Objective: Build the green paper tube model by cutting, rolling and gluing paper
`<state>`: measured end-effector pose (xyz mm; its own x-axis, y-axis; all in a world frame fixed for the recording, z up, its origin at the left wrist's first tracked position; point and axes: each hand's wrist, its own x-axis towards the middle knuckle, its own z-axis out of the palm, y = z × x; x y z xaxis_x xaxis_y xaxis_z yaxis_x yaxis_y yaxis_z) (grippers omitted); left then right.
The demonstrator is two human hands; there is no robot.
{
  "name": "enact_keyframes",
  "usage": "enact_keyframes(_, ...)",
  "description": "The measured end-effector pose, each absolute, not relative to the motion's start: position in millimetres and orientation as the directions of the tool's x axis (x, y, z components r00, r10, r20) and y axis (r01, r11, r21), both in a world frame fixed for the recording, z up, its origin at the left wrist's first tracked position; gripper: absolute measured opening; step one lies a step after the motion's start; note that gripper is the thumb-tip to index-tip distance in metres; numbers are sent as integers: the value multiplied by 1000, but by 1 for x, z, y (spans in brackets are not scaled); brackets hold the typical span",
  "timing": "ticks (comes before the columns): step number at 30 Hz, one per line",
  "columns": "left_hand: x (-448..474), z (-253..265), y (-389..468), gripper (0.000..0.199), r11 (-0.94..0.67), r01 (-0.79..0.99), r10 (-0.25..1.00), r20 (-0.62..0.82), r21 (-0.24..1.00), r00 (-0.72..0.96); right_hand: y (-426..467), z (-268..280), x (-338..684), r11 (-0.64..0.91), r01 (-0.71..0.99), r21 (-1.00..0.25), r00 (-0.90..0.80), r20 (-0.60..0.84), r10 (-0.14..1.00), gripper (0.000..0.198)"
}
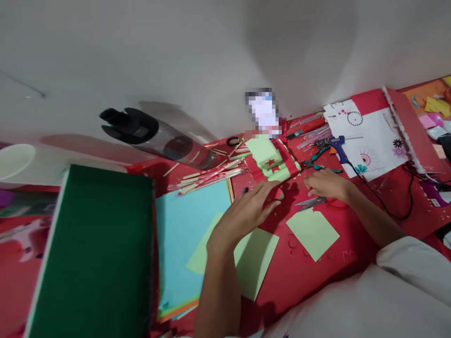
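My left hand (252, 206) reaches over the red table with fingers stretched and the thumb apart, just in front of a light green and red paper craft (269, 157) with red stars. Its fingertips are close to the craft's rolled green front; I cannot tell whether they touch. To the right, my right hand (327, 184) has its fingers bent together, pointing down at the table; whatever they may hold is hidden. Just below it lie scissors (312, 203) with red handles. Pliers (319, 164) with teal handles lie just beyond. A light green paper square (313, 234) lies nearer my body.
A glue gun (334, 144) with a black cord rests on patterned white paper (375, 148). A clear bottle (172, 143) stands by the wall beside bundled wooden sticks (211, 177). Blue sheets (176, 234) and a large green box (95, 253) occupy the left. A phone (264, 112) leans behind the craft.
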<state>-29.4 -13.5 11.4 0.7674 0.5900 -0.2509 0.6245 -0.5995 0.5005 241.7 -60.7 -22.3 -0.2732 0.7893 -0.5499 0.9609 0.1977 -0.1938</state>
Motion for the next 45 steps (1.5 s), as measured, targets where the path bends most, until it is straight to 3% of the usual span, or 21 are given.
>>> enact_keyframes(29, -28, 8, -14, 41, -631, 608, 572, -240, 483, 784, -66, -18, 238, 255, 948, -192, -319, -527, 788, 19)
enact_keyframes(45, -29, 7, -16, 40, -668, 600, 572, -211, 440, 792, -59, -21, 242, 205, 937, -283, -333, -543, 771, 11)
